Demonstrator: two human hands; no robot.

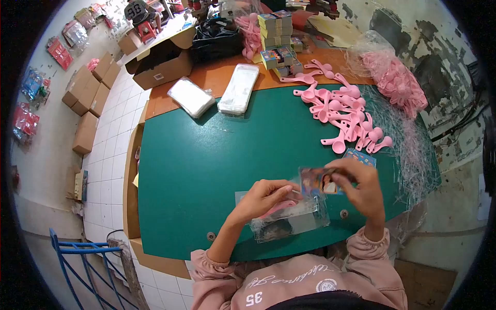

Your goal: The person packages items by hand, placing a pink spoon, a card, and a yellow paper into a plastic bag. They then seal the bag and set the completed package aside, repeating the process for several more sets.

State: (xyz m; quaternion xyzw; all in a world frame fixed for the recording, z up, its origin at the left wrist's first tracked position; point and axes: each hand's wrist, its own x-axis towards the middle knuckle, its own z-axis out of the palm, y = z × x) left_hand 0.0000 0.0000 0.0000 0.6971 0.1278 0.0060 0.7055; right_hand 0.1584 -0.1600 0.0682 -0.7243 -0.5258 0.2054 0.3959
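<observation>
My left hand (266,199) is closed at the edge of a clear plastic bag (310,219), its thumb and fingers pinched together. A pink spoon (281,207) shows beside that hand, at the bag. My right hand (361,186) grips a printed card (315,181) between thumb and fingers, just above the bag and close to my left hand. More clear bags lie flat beneath my hands. Behind my right hand, a blue printed card (361,156) rests on the green table (206,170).
Pink spoons (351,116) are heaped at the back right, beside loose plastic strips (413,155) and a bag of pink spoons (395,82). Card stacks (276,31), two piles of clear bags (240,88) and an open box (163,64) stand farther back. A person's lower body shows far behind.
</observation>
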